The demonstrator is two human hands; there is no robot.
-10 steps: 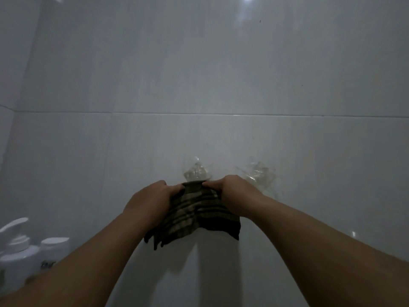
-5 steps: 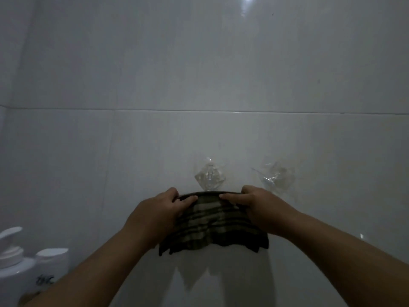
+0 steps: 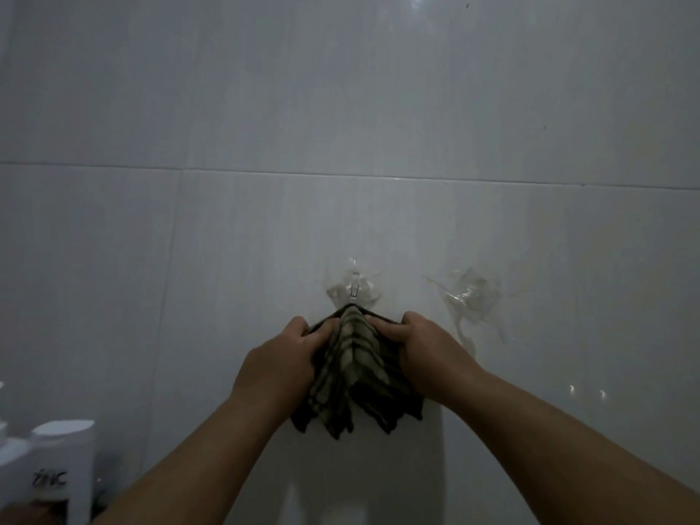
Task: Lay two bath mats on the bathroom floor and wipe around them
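— Two hands on it?
— Yes. The left hand and right hand each pinch the top edge of the dark striped cloth, fingers curled round the fabric.
— Where does the cloth sit?
— Against the white tiled wall, bunched between the hands, its top at the clear hook. A second clear hook is just to the right; a white bottle stands at lower left.
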